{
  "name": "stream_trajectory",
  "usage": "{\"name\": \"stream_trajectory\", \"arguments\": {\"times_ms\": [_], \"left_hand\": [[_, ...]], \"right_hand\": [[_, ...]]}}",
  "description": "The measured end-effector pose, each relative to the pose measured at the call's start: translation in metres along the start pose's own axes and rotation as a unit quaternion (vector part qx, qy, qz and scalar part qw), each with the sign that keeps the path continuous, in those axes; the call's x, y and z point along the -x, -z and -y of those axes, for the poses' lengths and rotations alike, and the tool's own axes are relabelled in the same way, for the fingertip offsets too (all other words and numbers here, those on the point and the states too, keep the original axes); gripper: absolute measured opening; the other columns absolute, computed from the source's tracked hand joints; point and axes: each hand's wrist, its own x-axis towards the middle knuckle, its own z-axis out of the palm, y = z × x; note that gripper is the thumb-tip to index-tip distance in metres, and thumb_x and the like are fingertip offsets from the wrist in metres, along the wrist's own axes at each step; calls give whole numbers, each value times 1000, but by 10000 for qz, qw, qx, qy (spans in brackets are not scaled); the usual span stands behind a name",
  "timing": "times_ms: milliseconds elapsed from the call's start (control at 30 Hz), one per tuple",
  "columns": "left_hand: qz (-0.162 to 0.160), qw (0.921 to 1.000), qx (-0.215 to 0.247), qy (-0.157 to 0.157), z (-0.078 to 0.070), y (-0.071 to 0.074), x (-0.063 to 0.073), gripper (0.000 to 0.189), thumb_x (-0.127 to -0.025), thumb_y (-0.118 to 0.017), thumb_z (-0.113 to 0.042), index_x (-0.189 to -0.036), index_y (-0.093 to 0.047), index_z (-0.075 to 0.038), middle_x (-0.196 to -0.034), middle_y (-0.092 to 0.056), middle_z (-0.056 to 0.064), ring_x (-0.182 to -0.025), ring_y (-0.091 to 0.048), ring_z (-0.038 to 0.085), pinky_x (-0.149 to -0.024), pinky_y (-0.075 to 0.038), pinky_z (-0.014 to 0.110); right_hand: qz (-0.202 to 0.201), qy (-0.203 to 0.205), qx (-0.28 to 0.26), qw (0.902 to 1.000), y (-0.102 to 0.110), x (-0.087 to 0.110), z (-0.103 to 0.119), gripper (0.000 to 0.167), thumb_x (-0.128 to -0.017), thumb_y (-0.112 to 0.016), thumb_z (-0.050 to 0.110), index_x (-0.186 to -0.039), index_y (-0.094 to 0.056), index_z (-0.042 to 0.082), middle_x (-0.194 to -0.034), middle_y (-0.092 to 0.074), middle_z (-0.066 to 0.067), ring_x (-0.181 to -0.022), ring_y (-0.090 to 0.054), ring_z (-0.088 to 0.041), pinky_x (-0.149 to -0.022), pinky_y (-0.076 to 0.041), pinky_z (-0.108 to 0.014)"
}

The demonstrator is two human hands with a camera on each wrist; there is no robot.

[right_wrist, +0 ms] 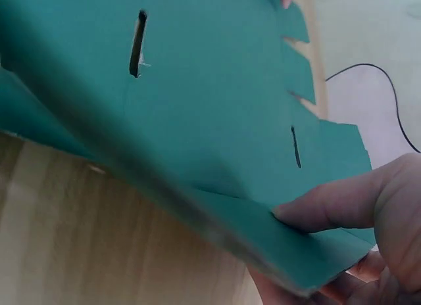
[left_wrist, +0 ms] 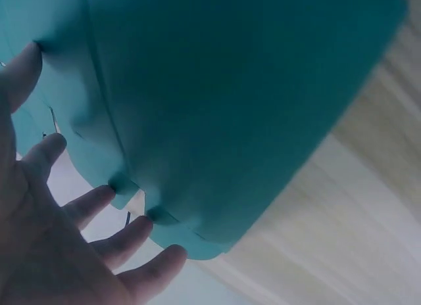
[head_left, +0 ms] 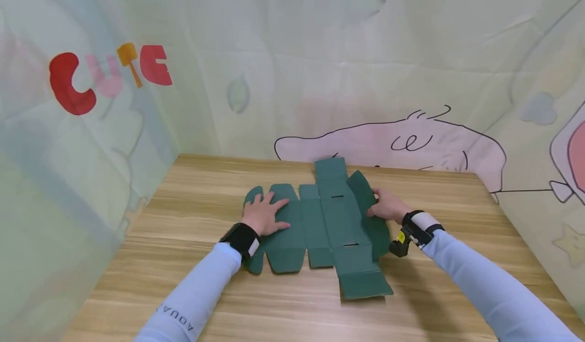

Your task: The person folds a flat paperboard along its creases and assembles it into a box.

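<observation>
A flattened green cardboard box (head_left: pixel 338 215) lies unfolded on the wooden table, with creases, side flaps and two narrow slots. On its left panel my left hand (head_left: pixel 262 215) rests with fingers spread; the left wrist view shows those fingertips touching the cardboard (left_wrist: pixel 217 108). At the opposite side, my right hand (head_left: pixel 388 206) pinches the right edge flap (head_left: pixel 376 230), which is tilted up from the table. In the right wrist view the thumb of my right hand (right_wrist: pixel 348 206) presses on top of the flap (right_wrist: pixel 289 246), the other fingers under it.
The wooden table (head_left: pixel 192 291) extends around the cardboard on all sides. A printed cloth backdrop (head_left: pixel 292 68) with cartoon drawings and coloured letters stands behind the table and along its sides. The cardboard's upper flap reaches close to the table's back edge.
</observation>
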Motion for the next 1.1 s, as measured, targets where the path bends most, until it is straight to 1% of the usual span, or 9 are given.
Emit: {"name": "stream_trajectory", "arguments": {"times_ms": [133,233,333,400,567,733,933,1000,1100], "left_hand": [[-5,9998,-13,-187,-2,0,0,70,-93,-61,-60,-155,-38,-35,-165,-30,12,-152,-27,44,-117,-31,64],[36,9995,-25,-309,-2,-2,-2,70,-93,-62,-60,-155,-40,-35,-165,-31,11,-153,-25,43,-119,-29,63],[112,9992,-27,-377,-2,-3,-3,69,-93,-61,-61,-154,-41,-35,-166,-29,10,-154,-22,42,-120,-28,62],[133,9991,-24,-392,-2,-4,-4,69,-93,-61,-61,-153,-42,-35,-166,-28,9,-154,-22,42,-120,-28,62],[88,9992,7,-399,-1,-4,-2,68,-92,-61,-62,-152,-44,-36,-166,-28,9,-153,-25,42,-119,-30,61],[9,9989,-84,-456,-2,-6,-2,67,-92,-60,-63,-151,-45,-36,-165,-31,10,-151,-29,41,-118,-33,60],[21,9979,-121,-631,-7,-1,0,70,-87,-67,-63,-149,-49,-34,-163,-34,10,-149,-33,40,-115,-36,61],[47,9973,-186,-706,-9,0,1,72,-86,-69,-63,-148,-50,-33,-163,-34,9,-149,-33,40,-115,-37,60],[70,9961,-306,-827,-13,2,1,74,-84,-70,-64,-148,-51,-33,-162,-36,8,-148,-35,38,-114,-39,57]], "right_hand": [[-209,195,625,9976,-1,-7,5,78,-84,-66,1,-150,-27,-16,-137,-53,-39,-117,-61,-46,-96,-55,-55],[-370,382,992,9936,-2,-13,7,73,-82,-66,0,-146,-35,-16,-131,-59,-36,-110,-64,-42,-96,-55,-55],[-429,481,1220,9904,-2,-18,9,67,-81,-65,-2,-143,-41,-14,-125,-63,-34,-101,-67,-37,-94,-56,-54],[-420,500,1336,9889,-1,-21,10,65,-81,-64,-3,-141,-43,-14,-124,-64,-33,-98,-66,-35,-94,-56,-54],[-389,556,1707,9830,-2,-27,16,62,-82,-62,-3,-140,-46,-13,-127,-63,-32,-99,-64,-34,-97,-54,-56],[-443,658,2033,9759,-3,-30,21,61,-81,-61,-3,-139,-48,-13,-129,-62,-32,-98,-62,-33,-99,-52,-57],[-655,827,2432,9642,-7,-35,23,59,-80,-60,-4,-138,-51,-12,-129,-63,-31,-104,-65,-38,-98,-53,-57],[-696,826,2469,9630,-9,-37,24,56,-82,-60,-4,-138,-52,-10,-128,-65,-30,-107,-66,-39,-98,-53,-57],[-747,880,2534,9605,-11,-39,26,52,-84,-61,-6,-136,-55,-8,-125,-66,-27,-106,-67,-38,-95,-55,-55]]}}
